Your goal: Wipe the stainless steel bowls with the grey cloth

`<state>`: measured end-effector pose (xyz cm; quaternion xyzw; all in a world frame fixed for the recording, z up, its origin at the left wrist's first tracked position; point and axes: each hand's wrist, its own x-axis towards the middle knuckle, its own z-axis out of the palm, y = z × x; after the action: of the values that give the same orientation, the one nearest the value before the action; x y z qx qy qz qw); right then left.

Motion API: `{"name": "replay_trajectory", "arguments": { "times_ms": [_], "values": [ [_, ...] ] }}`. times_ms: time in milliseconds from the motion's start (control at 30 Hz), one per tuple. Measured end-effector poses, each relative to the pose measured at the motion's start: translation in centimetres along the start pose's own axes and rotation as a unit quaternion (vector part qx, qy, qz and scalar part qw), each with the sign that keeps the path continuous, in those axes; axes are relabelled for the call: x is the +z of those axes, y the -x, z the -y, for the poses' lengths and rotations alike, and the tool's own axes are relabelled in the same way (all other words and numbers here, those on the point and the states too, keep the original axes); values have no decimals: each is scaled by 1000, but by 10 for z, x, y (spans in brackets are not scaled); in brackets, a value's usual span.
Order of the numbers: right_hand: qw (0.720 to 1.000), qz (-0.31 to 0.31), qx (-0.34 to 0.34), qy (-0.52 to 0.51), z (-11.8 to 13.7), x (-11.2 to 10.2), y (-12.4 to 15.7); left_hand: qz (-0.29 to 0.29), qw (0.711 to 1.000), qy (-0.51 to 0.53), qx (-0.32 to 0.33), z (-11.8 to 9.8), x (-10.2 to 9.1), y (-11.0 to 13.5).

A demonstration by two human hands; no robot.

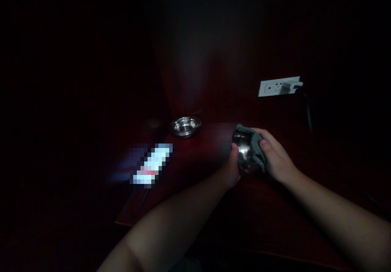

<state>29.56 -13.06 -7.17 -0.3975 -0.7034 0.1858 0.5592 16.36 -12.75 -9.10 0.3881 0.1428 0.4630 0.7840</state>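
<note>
Between my hands, above the dark red table, is a shiny metal bowl (pixel 244 151) turned on its side. My left hand (pixel 233 170) grips its near left edge, the thumb lying on the metal. A grey-green cloth (pixel 259 149) is draped over the bowl's right side and top edge. My right hand (pixel 276 158) is closed on this cloth and presses it against the bowl, thumb on top. The fingers behind the bowl are hidden. Farther off to the left, several nested metal bowls (pixel 185 126) stand on the table.
A lit phone (pixel 153 164), its screen blurred out, lies at the left with a cable (pixel 143 198) running from it toward the table's front left corner. On the back wall is a white socket plate (pixel 276 87) with a plugged-in charger (pixel 295 85). The surroundings are very dark.
</note>
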Motion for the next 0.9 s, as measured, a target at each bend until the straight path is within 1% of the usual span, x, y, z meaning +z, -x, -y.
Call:
{"name": "replay_trajectory", "arguments": {
  "times_ms": [167, 267, 400, 633, 800, 900],
  "values": [
    [1000, 3, 7, -16, -4, 0, -1, -13, 1000, 14, -4, -5, 7, 1],
    [1000, 3, 11, -22, -6, 0, -1, -33, 999, 30, -13, -9, 11, 1],
    [999, 4, 29, -26, -4, 0, -2, -54, 996, 60, -22, -15, 11, 1],
    [1000, 1, 27, -5, -2, 1, -2, -42, 995, 69, -59, -21, 6, -2],
    [1000, -8, 22, -3, 0, 1, -1, -50, 994, 65, -73, -23, 7, 0],
    [1000, -15, 24, -11, 1, 1, 0, -41, 994, 68, -80, -24, 7, 2]
  ]
}}
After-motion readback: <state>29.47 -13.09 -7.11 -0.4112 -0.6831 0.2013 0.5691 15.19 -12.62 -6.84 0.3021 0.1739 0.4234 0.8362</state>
